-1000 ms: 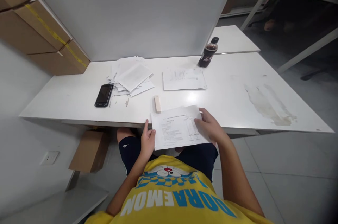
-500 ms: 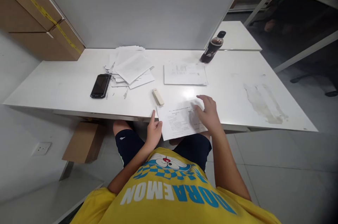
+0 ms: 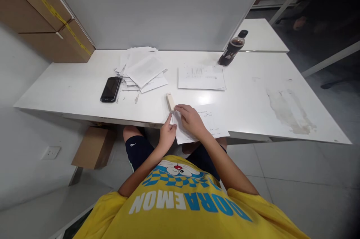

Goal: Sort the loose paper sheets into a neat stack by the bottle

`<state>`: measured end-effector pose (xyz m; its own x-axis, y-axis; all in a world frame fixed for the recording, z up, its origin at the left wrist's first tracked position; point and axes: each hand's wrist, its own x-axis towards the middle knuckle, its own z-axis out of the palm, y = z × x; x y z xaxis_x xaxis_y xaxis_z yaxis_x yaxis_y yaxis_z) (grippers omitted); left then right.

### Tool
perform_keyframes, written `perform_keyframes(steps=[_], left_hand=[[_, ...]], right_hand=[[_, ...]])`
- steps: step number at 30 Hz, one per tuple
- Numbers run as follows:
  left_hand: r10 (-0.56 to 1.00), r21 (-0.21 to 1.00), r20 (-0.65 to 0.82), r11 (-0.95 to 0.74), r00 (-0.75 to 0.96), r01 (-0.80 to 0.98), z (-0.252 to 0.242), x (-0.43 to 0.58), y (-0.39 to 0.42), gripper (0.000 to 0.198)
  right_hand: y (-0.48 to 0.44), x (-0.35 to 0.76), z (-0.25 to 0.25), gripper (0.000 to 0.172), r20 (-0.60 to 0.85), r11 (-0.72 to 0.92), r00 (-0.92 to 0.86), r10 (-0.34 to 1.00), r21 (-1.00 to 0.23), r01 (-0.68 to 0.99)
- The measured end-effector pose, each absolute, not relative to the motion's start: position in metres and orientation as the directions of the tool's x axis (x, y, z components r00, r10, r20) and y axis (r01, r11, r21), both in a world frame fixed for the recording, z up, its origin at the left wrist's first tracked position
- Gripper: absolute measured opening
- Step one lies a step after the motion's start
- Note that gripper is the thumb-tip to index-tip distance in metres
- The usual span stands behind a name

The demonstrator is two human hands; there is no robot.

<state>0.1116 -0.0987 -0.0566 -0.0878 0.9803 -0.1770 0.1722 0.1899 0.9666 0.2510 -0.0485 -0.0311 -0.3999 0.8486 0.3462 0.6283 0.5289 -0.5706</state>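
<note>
Brown cardboard boxes (image 3: 73, 40), crossed by yellow tape (image 3: 53, 12), stood at the far left of the white worktop (image 3: 247, 96). Below it, near a wall socket (image 3: 51, 152), was a carton (image 3: 91, 149). Next came a phone (image 3: 111, 89), screen up, just beside an untidy paper pile (image 3: 146, 71). Left hand (image 3: 167, 134): grip pinching the left edge of a printed sheet (image 3: 215, 121) between thumb and fingers, index finger pointing at the near end of a cream block (image 3: 170, 100). The block lay on the worktop at the sheet's far left corner. Right hand (image 3: 191, 121): over the sheet's left part, fingertips at the block's near end; grip partly hidden, could not tell whether closed. Sheet overhung the worktop's front edge, above the lap. Beyond it lay a neat stack (image 3: 201, 78) of paper; right of that stood a capped bottle (image 3: 233, 48) of dark liquid. Far right: greyish stain (image 3: 289, 113).
</note>
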Motion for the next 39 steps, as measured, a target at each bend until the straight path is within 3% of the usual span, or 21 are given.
perform_keyframes(steps=[6, 31, 39], left_hand=[[0.980, 0.973, -0.178, 0.189, -0.092, 0.133, -0.062, 0.113, -0.110, 0.065], [0.982, 0.968, -0.131, 0.157, -0.140, 0.197, -0.061, 0.113, -0.103, 0.062], [0.985, 0.990, -0.087, 0.103, -0.150, 0.097, -0.068, 0.104, -0.101, 0.060]], right_hand=[[-0.051, 0.250, -0.027, 0.053, 0.371, 0.606, -0.487, 0.791, -0.364, 0.707], [-0.038, 0.236, -0.017, 0.039, 0.198, 0.454, -0.408, 0.891, -0.373, 0.809], [-0.059, 0.193, -0.016, 0.017, 0.168, 0.339, -0.306, 0.937, -0.235, 0.911]])
